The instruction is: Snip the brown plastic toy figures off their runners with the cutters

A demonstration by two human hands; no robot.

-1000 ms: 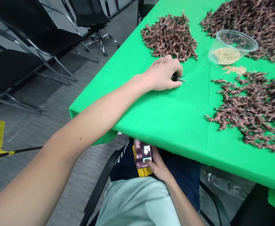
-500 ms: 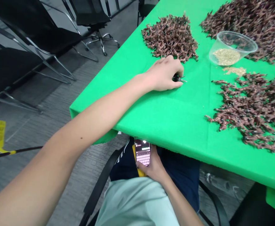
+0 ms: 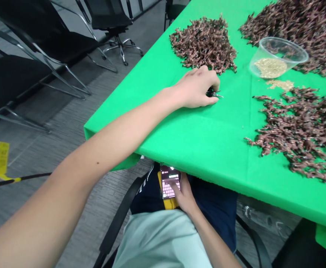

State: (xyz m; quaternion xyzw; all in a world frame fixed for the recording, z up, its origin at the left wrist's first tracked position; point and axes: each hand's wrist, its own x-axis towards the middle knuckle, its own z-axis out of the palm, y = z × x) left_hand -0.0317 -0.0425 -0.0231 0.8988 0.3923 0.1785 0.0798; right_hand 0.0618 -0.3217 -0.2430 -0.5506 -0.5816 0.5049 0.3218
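My left hand (image 3: 199,88) rests on the green tablecloth (image 3: 207,141), its fingers curled round a small dark tool with thin metal tips (image 3: 219,95). Most of that tool is hidden in the palm, so its kind is unclear. Right behind the knuckles lies a pile of small brown figure-like pieces (image 3: 204,42). Below the table edge, over my lap, my right hand (image 3: 185,195) grips a phone (image 3: 167,190). Its lit screen shows a keyboard, and the thumb lies across it. Something yellow (image 3: 170,203) shows under the phone.
A clear plastic cup (image 3: 277,61) with pale golden bits leans tilted at the right, some bits spilled beside it. Larger piles of brown pieces lie behind it (image 3: 299,26) and in front (image 3: 305,130). Black chairs (image 3: 59,41) stand at the left.
My right thumb has moved from the phone's lower left edge up onto the keyboard on the screen. My left hand stays in place on the table; the view has shifted very slightly.
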